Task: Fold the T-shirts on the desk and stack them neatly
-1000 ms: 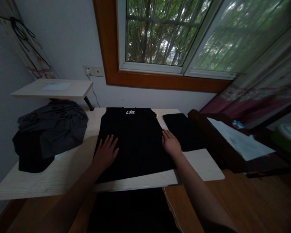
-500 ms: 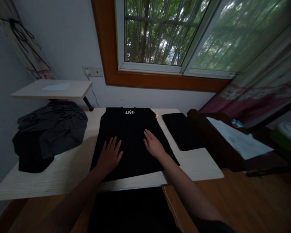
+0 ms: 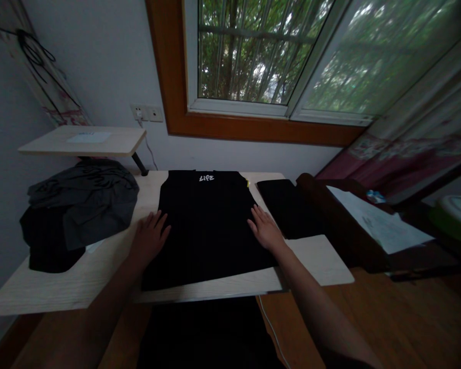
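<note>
A black shirt [image 3: 207,230] lies flat on the pale wooden table [image 3: 230,288], with white lettering near its far edge and a small yellow spot at its far right. My left hand [image 3: 149,238] rests at the shirt's left edge, fingers spread, partly over the fabric. At the right edge my right hand [image 3: 267,229] lies flat, fingers extended onto the cloth. Neither hand grips anything.
Crumpled grey and black clothes [image 3: 96,200] are heaped on the left, under a small raised shelf [image 3: 119,144]. A folded black garment [image 3: 290,207] lies right of the shirt. Beyond it, a paper sheet [image 3: 376,218] rests on dark brown furniture. A window is behind.
Both hands have slid outward across the shirt, the left hand to the left edge and the right hand to the right edge. The shirt stays spread flat.
</note>
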`<state>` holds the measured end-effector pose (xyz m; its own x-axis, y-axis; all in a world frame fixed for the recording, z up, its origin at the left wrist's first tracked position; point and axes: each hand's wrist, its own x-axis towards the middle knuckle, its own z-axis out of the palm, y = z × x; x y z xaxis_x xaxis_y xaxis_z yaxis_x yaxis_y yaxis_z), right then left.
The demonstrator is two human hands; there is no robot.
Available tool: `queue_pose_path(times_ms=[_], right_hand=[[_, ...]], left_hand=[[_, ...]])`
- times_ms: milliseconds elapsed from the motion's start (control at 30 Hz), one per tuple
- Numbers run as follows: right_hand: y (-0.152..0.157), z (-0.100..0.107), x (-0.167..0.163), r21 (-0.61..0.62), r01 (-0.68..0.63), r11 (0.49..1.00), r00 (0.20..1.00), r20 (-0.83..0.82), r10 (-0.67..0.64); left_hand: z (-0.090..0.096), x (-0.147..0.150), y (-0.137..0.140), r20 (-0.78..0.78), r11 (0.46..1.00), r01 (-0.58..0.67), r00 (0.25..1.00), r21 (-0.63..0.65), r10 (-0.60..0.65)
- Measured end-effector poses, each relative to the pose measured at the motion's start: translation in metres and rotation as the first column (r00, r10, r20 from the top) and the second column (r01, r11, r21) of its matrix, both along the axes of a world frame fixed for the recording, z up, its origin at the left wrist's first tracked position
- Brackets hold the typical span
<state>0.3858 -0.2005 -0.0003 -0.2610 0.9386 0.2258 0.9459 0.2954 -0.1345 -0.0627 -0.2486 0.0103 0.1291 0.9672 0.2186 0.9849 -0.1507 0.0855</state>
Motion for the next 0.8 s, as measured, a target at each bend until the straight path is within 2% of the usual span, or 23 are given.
queue_pose_path(times_ms=[233, 400, 600, 800], right_hand=[[-0.003, 0.004, 0.002, -0.031, 0.052, 0.998, 0.996, 0.071, -0.049], [-0.006, 0.004, 0.006, 0.002, 0.066, 0.998, 0.995, 0.071, -0.066], [-0.007, 0.002, 0.007, 0.144, 0.076, 0.987, 0.994, 0.071, -0.087], [-0.011, 0.012, 0.016, 0.139, 0.041, 0.989, 0.982, 0.178, -0.065]], left_hand=[[-0.023, -0.033, 0.006, 0.213, 0.99, -0.02, 0.977, 0.14, -0.011], [-0.023, -0.036, 0.008, 0.306, 0.978, -0.1, 0.951, 0.184, 0.04], [-0.015, -0.035, 0.006, 0.264, 0.978, -0.111, 0.963, 0.175, 0.062], [-0.012, -0.029, 0.004, 0.125, 0.983, -0.016, 0.992, 0.185, -0.007]])
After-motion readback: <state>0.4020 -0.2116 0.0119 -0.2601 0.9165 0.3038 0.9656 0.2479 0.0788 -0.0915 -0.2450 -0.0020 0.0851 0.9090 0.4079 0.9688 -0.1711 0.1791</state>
